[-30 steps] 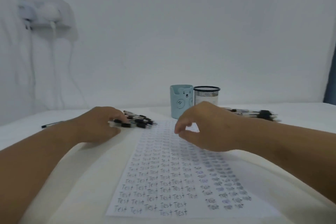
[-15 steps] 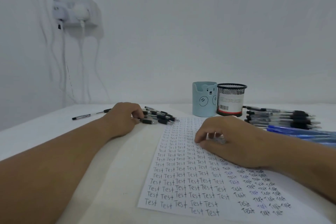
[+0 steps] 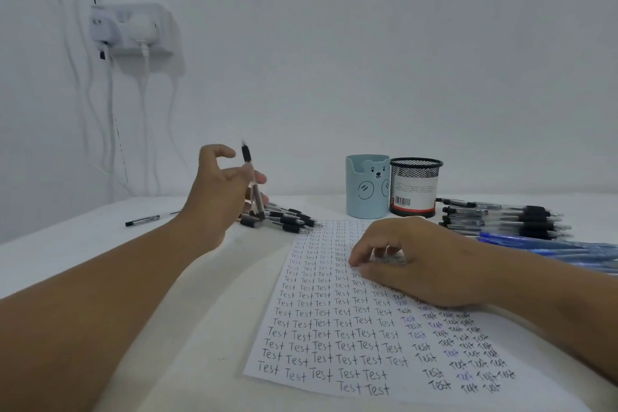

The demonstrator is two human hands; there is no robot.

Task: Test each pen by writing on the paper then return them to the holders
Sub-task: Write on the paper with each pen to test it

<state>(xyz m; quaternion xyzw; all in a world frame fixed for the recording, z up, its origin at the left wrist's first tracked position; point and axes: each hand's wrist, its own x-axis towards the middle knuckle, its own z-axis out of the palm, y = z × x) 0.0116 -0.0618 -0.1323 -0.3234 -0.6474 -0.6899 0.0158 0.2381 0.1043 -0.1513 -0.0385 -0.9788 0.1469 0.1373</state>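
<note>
Head view: paper (image 3: 334,338) with rows of handwritten "Test".

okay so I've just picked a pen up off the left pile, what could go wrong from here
1. The left hand pinches the pen loosely, thumb and upper fingers spread; it could slip back into the black pen pile.
2. The paper is nearly full of "Test"; free space is scarce.
3. The right hand rests on written rows and might smudge ink.
</note>
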